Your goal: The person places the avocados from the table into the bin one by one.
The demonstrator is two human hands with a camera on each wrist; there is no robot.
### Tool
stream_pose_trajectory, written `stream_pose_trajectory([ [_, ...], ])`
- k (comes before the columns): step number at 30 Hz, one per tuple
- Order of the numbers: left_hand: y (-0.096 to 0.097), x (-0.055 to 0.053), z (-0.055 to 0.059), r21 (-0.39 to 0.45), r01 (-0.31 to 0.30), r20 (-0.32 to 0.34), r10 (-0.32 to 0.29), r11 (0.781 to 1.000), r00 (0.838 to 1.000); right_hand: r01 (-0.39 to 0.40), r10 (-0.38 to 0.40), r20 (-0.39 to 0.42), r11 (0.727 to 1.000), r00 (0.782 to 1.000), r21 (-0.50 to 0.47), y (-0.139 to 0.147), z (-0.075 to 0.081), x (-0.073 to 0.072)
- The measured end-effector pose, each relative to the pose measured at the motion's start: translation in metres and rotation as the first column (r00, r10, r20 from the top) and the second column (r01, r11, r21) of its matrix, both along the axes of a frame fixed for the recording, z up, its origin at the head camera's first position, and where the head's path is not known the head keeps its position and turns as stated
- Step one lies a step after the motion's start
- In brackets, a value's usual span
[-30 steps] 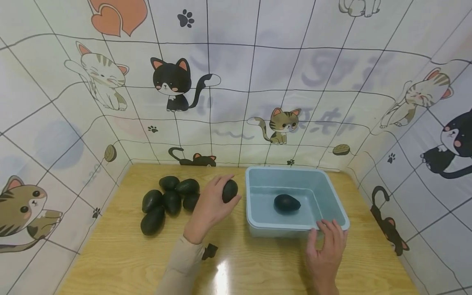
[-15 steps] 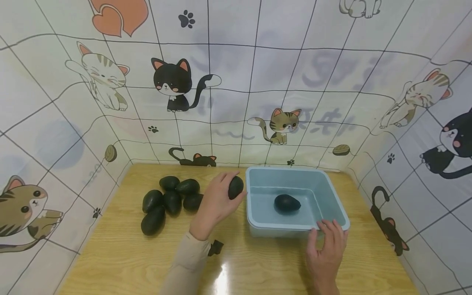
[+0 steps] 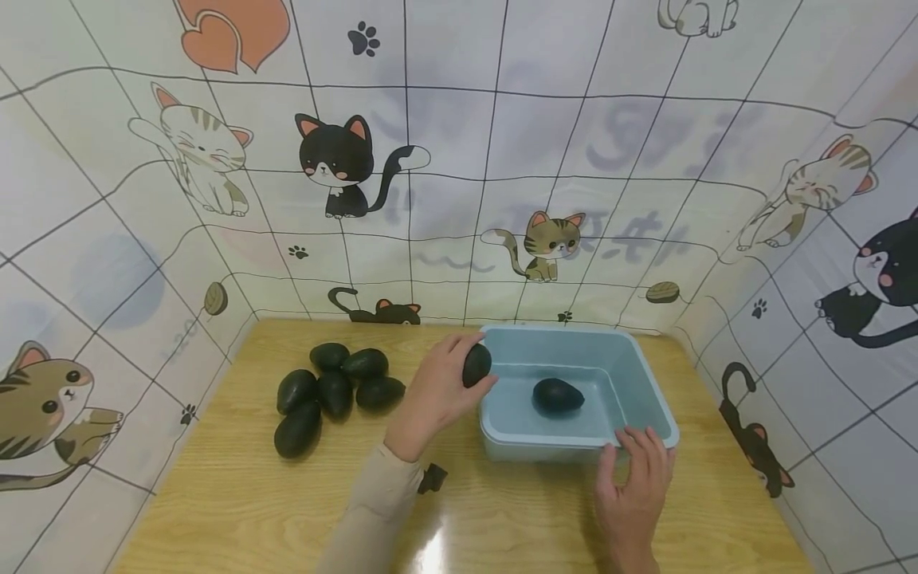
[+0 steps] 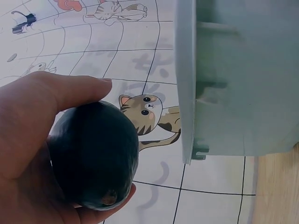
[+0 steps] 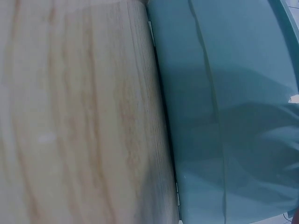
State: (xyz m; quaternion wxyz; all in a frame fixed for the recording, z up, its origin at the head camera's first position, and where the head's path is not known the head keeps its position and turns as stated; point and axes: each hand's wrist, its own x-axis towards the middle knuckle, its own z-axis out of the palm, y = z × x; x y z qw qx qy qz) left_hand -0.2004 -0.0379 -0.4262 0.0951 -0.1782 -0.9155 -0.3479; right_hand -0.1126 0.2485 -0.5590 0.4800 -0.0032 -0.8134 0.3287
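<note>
My left hand [image 3: 439,391] grips a dark green avocado [image 3: 476,365] between thumb and fingers, beside the left rim of a pale blue plastic bin [image 3: 545,440]. In the left wrist view the held avocado [image 4: 96,156] fills the hand, apart from the bin's wall [image 4: 247,84]. Another avocado [image 3: 558,395] lies on the bin's floor. On the bin's front rim, near its right corner, rest the fingertips of my right hand [image 3: 634,490], with the thumb towards the outer side. The right wrist view shows mostly the bin's outer side [image 5: 196,116].
Several avocados [image 3: 335,395] lie in a cluster on the left of the wooden table [image 3: 237,502]. Cat-printed sheeting [image 3: 452,159] rises behind the table and at both sides. A small black piece [image 3: 433,478] shows beside the left sleeve.
My left hand has moved right with the avocado, from over the table to the bin's left rim. The right hand and the bin stay where they were.
</note>
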Motion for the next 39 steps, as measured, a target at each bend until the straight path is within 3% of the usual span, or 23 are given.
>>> stream_pose_trajectory([
  [12,0.005,-0.002,0.007,-0.08,0.049,-0.052,-0.053,0.996,0.997,-0.006,0.006,-0.022,1.0,1.0,0.007,0.0,0.001,0.0],
  [19,0.01,-0.001,0.008,-0.125,0.089,-0.033,-0.094,0.988,0.995,-0.007,0.008,-0.024,1.0,1.0,0.014,0.002,-0.001,-0.002],
  [29,0.018,0.0,0.004,-0.126,0.134,-0.048,-0.141,0.983,0.989,-0.007,0.008,-0.023,1.0,1.0,0.019,0.002,-0.002,-0.003],
  [36,0.023,0.002,0.004,-0.162,0.147,-0.033,-0.154,0.976,0.987,-0.037,0.038,-0.089,0.999,0.995,0.018,0.003,-0.001,-0.004],
  [39,0.025,0.003,0.002,-0.156,0.154,-0.02,-0.159,0.976,0.987,-0.027,0.029,-0.073,0.999,0.997,0.023,0.004,-0.001,-0.003],
])
